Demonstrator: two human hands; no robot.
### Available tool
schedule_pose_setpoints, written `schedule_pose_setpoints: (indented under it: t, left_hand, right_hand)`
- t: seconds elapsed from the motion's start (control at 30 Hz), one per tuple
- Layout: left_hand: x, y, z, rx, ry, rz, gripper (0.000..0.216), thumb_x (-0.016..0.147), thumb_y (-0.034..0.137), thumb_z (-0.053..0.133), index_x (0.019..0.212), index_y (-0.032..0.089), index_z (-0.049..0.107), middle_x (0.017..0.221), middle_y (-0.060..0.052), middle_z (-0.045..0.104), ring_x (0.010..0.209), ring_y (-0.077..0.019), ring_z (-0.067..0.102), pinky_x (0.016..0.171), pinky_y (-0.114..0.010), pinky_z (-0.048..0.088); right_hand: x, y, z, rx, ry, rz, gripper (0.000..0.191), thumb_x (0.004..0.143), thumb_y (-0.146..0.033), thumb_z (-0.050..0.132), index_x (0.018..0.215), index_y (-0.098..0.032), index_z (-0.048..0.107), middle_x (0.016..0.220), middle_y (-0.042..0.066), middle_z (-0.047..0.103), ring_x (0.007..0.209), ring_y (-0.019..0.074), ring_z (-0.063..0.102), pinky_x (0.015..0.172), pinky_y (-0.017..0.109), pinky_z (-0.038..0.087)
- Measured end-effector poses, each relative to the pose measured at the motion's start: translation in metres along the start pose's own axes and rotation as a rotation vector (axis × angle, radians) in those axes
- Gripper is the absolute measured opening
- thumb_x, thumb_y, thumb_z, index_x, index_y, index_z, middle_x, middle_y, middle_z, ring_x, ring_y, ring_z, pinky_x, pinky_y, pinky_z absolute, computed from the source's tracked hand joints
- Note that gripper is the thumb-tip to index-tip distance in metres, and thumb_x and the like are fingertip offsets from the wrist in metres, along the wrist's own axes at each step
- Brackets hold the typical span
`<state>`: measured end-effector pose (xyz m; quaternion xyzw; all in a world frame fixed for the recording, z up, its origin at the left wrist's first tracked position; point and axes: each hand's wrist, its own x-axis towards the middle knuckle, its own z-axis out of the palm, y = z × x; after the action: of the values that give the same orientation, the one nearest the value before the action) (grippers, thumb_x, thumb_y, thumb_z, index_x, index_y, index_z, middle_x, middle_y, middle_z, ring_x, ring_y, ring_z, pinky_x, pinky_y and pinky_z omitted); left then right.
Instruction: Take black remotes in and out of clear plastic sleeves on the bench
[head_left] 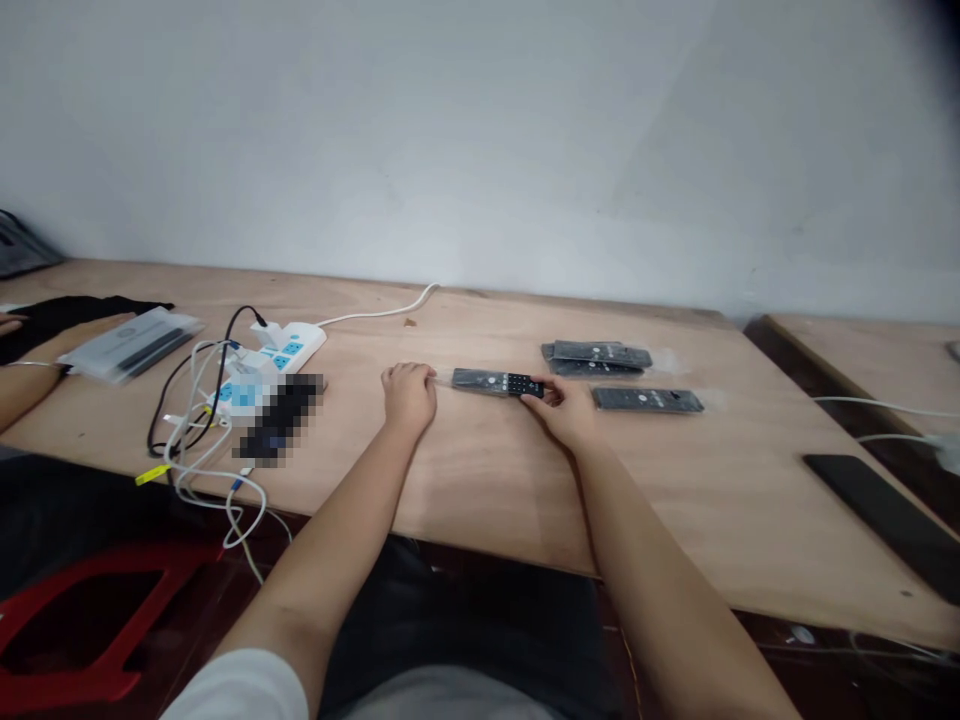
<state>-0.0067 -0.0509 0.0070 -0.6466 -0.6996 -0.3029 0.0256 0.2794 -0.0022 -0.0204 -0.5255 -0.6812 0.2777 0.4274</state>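
Note:
A black remote control [526,384] lies across the table in front of me, its left part inside a clear plastic sleeve [480,380] and its button end bare. My right hand [562,408] grips that bare right end between thumb and fingers. At the other end, my left hand [409,396] is closed at the sleeve's loose left edge, its fingers curled down onto the tabletop. Right of my right hand lies another wrapped remote [647,400]. Behind it, a small pile of wrapped remotes [596,357] rests on the wood.
Left of me stand a white power strip [304,343] with plugs and tangled cables [184,440], beside a pixelated dark object [279,420]. Farther left, another person's hand [97,335] touches a plastic-wrapped packet [133,345]. A black flat object [881,515] lies at right.

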Motion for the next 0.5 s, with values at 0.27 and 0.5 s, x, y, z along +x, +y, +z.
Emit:
schedule_pose_setpoints:
  t: [0.27,0.5]
  left_hand:
    - [-0.002,0.002,0.001,0.021,-0.015,0.046,0.014,0.091,0.023,0.061,0.091,0.023,0.075,0.108,-0.009,0.069,0.11,-0.0284,0.056,0.097,-0.045,0.038]
    - [0.007,-0.013,-0.005,0.071,0.033,-0.069,0.017,0.09,0.024,0.062,0.093,0.023,0.078,0.112,-0.011,0.065,0.112,-0.0291,0.054,0.095,-0.042,0.043]
  right_hand:
    - [-0.002,-0.008,-0.002,-0.042,0.003,0.014,0.06,0.07,-0.06,0.075,0.11,-0.016,0.073,0.067,0.003,0.064,0.061,0.0197,0.058,0.064,0.036,0.05]
    - [-0.001,-0.004,-0.002,-0.044,0.012,0.034,0.057,0.07,-0.056,0.075,0.111,-0.017,0.074,0.067,0.002,0.063,0.061,0.0198,0.058,0.065,0.036,0.049]
